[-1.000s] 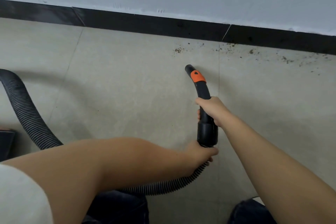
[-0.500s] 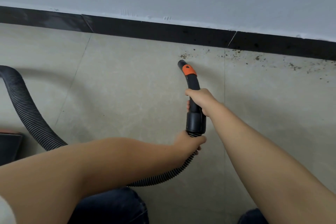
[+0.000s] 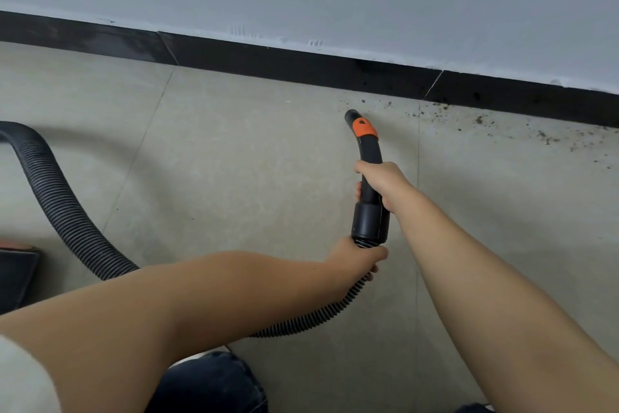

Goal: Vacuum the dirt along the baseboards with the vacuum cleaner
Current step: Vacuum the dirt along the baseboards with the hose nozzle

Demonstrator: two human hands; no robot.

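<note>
My right hand (image 3: 382, 183) is wrapped around the middle of the black curved wand (image 3: 370, 158), and my left hand (image 3: 356, 257) grips the ribbed hose (image 3: 67, 211) just behind the wand's collar, so the two hands sit close, one behind the other, both clamped on the vacuum cleaner. The wand's long axis runs away from me toward the wall, curving a little left at its tip. The nozzle mouth (image 3: 350, 116), just past the orange slider (image 3: 364, 128), sits near the floor, close to the black baseboard (image 3: 301, 66) but not touching it.

The dirt (image 3: 482, 119) lies as a scatter of dark specks along the foot of the baseboard, starting just right of the nozzle and trailing off further right, past the tile joint. So the work lies to the right of the tip, on my right hand's side, and I judge the next sweep must run rightward, parallel to the baseboard.

The floor (image 3: 251, 161) to the right is open tile. The hose loops back left to the vacuum body (image 3: 15, 275) at the frame's left edge, and I judge it has slack.
</note>
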